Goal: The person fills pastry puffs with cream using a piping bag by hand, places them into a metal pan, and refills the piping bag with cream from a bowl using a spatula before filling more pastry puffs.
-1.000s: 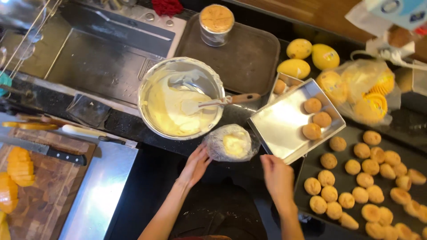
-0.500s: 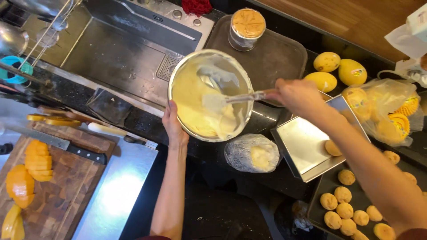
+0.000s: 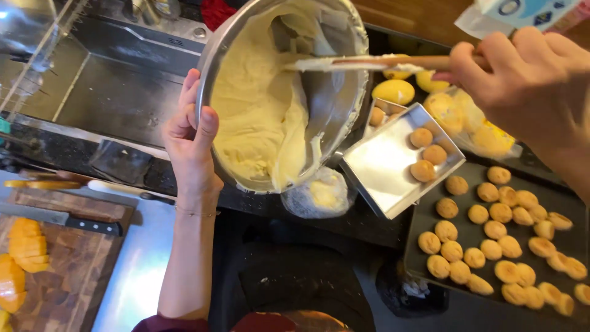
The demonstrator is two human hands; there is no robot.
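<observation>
Left hand: the left hand [image 3: 193, 138] is at centre left of the frame, clamped on the rim of the metal bowl [image 3: 335, 92] — thumb hooked over the inner edge, the other fingers pressed together along the outside wall.
Right hand: the right hand [image 3: 528, 77] is at upper right, its fingers curled shut around the wooden handle of the spatula [image 3: 369, 63].
Bowl: tilted steeply, its open mouth facing the camera and its lower rim at the centre of the frame, directly above the plastic bag.
Batter: pale yellow batter [image 3: 258, 117] covers the left half of the bowl's inside and runs down to the lower rim, where a thick tongue hangs over the edge.
Spatula: lies level across the upper part of the bowl, its batter-smeared blade inside the bowl — handle pointing right.
Plastic bag: a clear plastic bag [image 3: 319, 197] with a lump of yellow filling sits just below the bowl's lower rim, touching or almost touching the drip; I cannot tell which.
Small tray: a shiny square tray [image 3: 384, 169] right of centre holds three round pastries.
Dark tray: a dark baking tray [image 3: 442, 283] at lower right carries many round golden pastries [image 3: 491, 249].
Cutting board: a wooden cutting board [image 3: 67, 270] at lower left bears orange fruit slices [image 3: 24, 246] and a knife [image 3: 61, 218].
Sink: a steel sink [image 3: 104, 92] fills the upper left.
</observation>
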